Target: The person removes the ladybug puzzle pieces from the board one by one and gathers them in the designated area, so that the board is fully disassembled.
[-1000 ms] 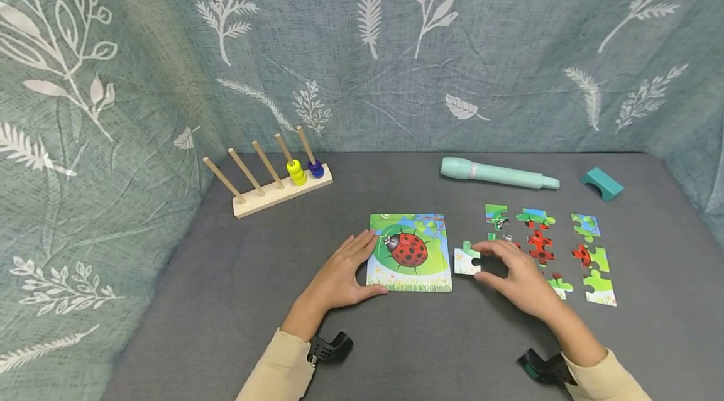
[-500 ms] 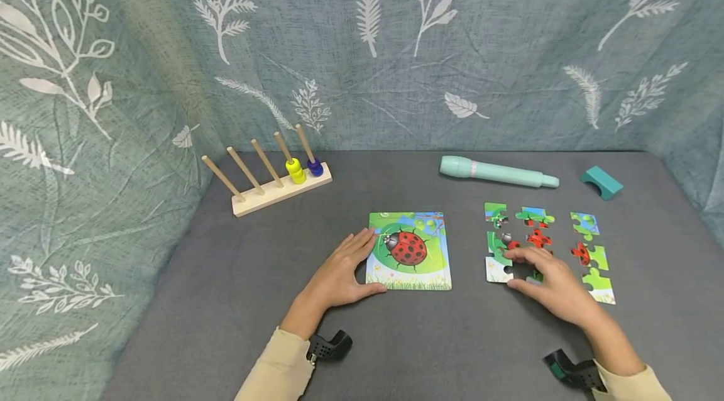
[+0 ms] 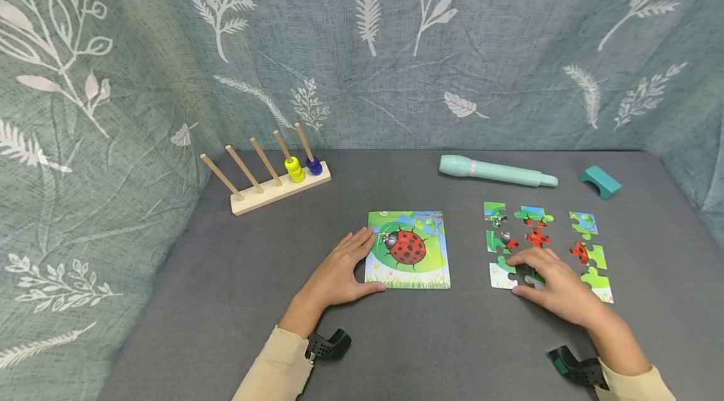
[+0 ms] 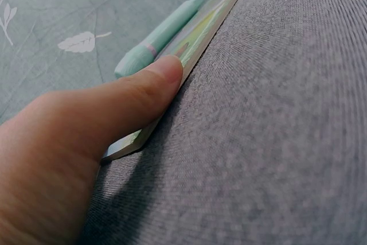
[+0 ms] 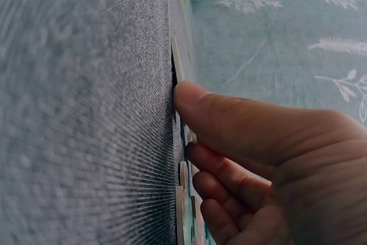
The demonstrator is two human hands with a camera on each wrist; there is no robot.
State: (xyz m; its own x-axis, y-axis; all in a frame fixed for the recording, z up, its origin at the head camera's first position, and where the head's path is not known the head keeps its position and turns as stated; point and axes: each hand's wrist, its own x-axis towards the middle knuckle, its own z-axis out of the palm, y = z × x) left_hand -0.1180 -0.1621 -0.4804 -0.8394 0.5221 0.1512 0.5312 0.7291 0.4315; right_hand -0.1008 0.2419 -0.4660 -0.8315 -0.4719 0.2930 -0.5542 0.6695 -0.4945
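A square ladybug puzzle board lies flat on the table, left of the loose pieces. My left hand rests at its left side, fingers extended along the left edge. In the left wrist view the thumb touches the board's near edge. At the lower left of the loose pieces, my right hand pinches a white-and-green corner puzzle piece between thumb and index finger. That piece lies low at the table, just below a green piece with the ladybug's head. The hand partly covers the bottom middle piece.
Several other puzzle pieces are spread in loose rows around the right hand. Behind them lie a mint-green tube-like toy and a teal arch block. A wooden peg stand with yellow and blue beads stands back left, before a curtain.
My right hand has carried the corner piece rightward, away from the board, to the lower left of the other pieces, then slightly nearer me. The left hand has stayed in place.
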